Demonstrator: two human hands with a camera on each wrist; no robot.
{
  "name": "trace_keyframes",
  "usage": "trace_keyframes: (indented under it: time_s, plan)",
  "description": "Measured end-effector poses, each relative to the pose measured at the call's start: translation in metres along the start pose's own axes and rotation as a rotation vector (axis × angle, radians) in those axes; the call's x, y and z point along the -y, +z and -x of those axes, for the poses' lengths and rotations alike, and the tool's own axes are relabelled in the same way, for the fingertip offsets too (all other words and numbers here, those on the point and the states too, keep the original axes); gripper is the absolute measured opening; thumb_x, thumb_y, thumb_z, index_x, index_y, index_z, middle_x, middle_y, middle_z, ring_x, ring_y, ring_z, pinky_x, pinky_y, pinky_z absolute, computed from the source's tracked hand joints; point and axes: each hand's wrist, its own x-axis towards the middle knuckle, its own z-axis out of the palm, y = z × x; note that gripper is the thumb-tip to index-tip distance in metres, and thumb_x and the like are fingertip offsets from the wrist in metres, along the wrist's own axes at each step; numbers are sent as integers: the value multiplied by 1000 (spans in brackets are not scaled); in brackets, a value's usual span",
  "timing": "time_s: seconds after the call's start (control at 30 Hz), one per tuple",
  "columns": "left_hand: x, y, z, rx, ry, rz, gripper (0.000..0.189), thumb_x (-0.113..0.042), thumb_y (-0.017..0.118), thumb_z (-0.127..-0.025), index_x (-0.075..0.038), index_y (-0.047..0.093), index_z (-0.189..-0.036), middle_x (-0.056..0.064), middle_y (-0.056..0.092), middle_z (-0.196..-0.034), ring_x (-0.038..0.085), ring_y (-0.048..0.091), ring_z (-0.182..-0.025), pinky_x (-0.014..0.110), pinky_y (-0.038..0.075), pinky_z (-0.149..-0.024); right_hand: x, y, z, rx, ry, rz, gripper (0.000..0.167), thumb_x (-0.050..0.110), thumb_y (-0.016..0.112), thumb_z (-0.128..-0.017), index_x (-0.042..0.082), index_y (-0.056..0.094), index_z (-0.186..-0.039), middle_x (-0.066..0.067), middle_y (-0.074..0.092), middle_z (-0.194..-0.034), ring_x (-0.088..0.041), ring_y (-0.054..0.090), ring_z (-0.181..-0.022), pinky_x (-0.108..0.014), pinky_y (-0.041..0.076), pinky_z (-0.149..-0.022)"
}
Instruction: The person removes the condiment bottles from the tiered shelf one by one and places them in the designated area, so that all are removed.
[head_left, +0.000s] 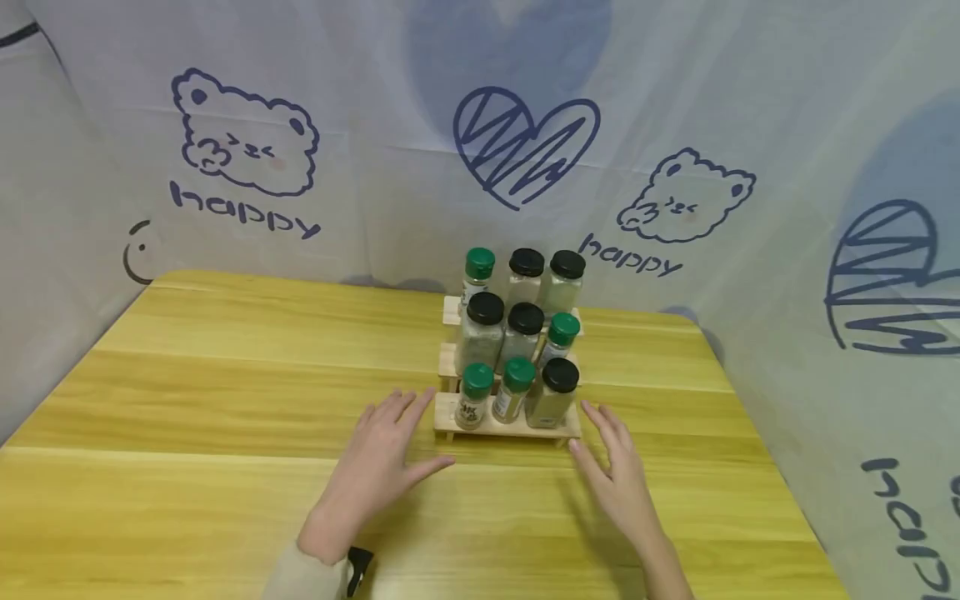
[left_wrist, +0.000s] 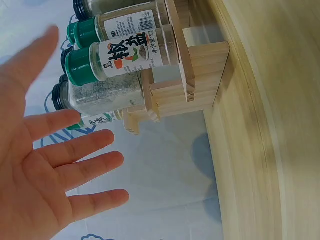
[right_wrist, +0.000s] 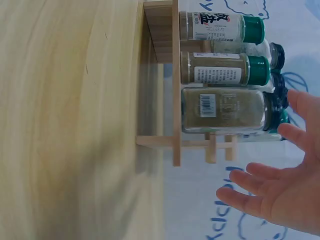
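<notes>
A three-step wooden spice rack [head_left: 487, 430] stands on the table, bearing several glass spice jars with green or black lids. On its front step are a green-lidded jar [head_left: 472, 410] with a printed label, a second green-lidded jar [head_left: 512, 396] and a square black-lidded jar [head_left: 551, 400]. My left hand [head_left: 382, 454] is spread at the rack's left front corner, palm turned toward it. Opposite, by the right end, my right hand [head_left: 617, 475] has its fingers extended. Both wrist views show bare palms with nothing held, the left hand [left_wrist: 40, 170] and the right hand [right_wrist: 285, 187] alike.
The rack sits toward the back of a wood-grain table [head_left: 225, 375]. Behind and beside the table hangs a pale cloth [head_left: 390, 208] printed with bears, hearts and lettering. A dark strap piece [head_left: 360, 567] shows at the left wrist.
</notes>
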Motion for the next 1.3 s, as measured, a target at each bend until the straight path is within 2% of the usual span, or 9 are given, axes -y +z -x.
trace_keyframes:
  time_s: [0.17, 0.23, 0.3, 0.4, 0.5, 0.57, 0.8, 1.03, 1.3]
  plan:
    - [4, 4, -5, -108, 60, 38, 67, -35, 73, -72, 4, 49, -122, 20, 59, -105, 34, 55, -97, 46, 42, -88, -7, 0, -4, -53, 41, -149, 38, 11, 56, -89, 3, 49, -126, -23, 42, -126, -41, 43, -110, -54, 44, -81]
    - [5, 6, -7, -134, 62, 60, 62, -30, 74, -72, 5, 52, -119, 18, 61, -99, 30, 58, -91, 42, 46, -83, -9, 0, -7, -58, 82, -196, 36, 10, 55, -89, 1, 51, -124, -21, 46, -123, -38, 46, -107, -44, 48, -79]
    - [5, 7, -9, -134, 39, 81, 59, -27, 74, -72, 6, 53, -117, 16, 62, -95, 28, 58, -87, 39, 48, -80, -13, 1, -10, -64, 140, -250, 35, 9, 55, -89, -1, 52, -122, -21, 48, -121, -33, 49, -104, -33, 49, -77]
    - [5, 8, -11, -119, 0, 113, 55, -26, 74, -73, 5, 55, -115, 14, 63, -93, 27, 59, -86, 39, 49, -78, -17, 1, -15, -73, 216, -323, 33, 6, 54, -89, -6, 52, -120, -23, 49, -120, -18, 54, -97, -22, 49, -72]
    - [5, 8, -14, -106, -29, 139, 52, -27, 72, -75, 4, 57, -113, 13, 63, -92, 26, 59, -84, 37, 50, -76, -22, 3, -20, -85, 282, -369, 32, 4, 54, -88, -7, 53, -119, -25, 49, -118, -4, 54, -87, -25, 50, -71]
    - [5, 8, -15, -101, -43, 163, 50, -27, 72, -75, 4, 57, -112, 13, 63, -93, 25, 59, -84, 37, 50, -75, -25, 4, -23, -84, 309, -381, 32, 4, 54, -88, -8, 52, -118, -26, 49, -116, 1, 54, -84, -29, 51, -72]
    - [5, 10, -21, -85, -74, 249, 46, -21, 72, -76, 3, 58, -111, 16, 63, -98, 26, 59, -87, 39, 49, -78, -35, 12, -30, -61, 350, -409, 34, 3, 55, -87, -9, 51, -119, -28, 49, -114, -9, 55, -87, -32, 52, -71]
    - [4, 12, -28, -80, -103, 310, 44, -18, 72, -76, 4, 58, -111, 15, 62, -99, 27, 59, -89, 40, 49, -78, -40, 19, -35, -71, 353, -398, 33, 0, 57, -85, -10, 53, -116, -26, 52, -110, -4, 55, -77, -28, 51, -63]
    - [0, 13, -41, -75, -124, 431, 44, -19, 73, -74, 2, 59, -111, 13, 63, -98, 26, 58, -90, 40, 48, -78, -44, 23, -41, -70, 395, -401, 33, 2, 60, -84, -9, 55, -115, -22, 55, -106, -3, 53, -68, -22, 48, -55]
